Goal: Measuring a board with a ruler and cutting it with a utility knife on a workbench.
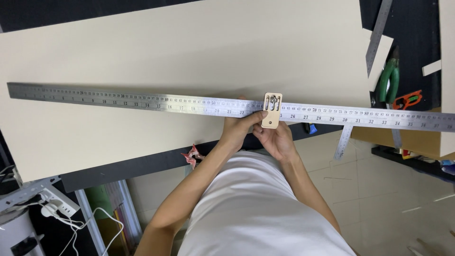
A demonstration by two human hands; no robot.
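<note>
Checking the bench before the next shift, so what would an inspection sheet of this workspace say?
Surface: cream board on a dark table.
Job's things: long steel ruler across the board; small wooden block on it.
Clutter: green pliers, orange tool, second ruler.
Grippers: left hand and right hand hold the block.
Cables: white cords lower left.
Surroundings: tiled floor.

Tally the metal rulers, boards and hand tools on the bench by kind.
Metal rulers: 3 (long ruler, upper-right ruler, hanging ruler)
Large cream board: 1
Green-handled pliers: 1
Orange cutter: 1
Wooden block on the long ruler: 1
Total: 7
</note>
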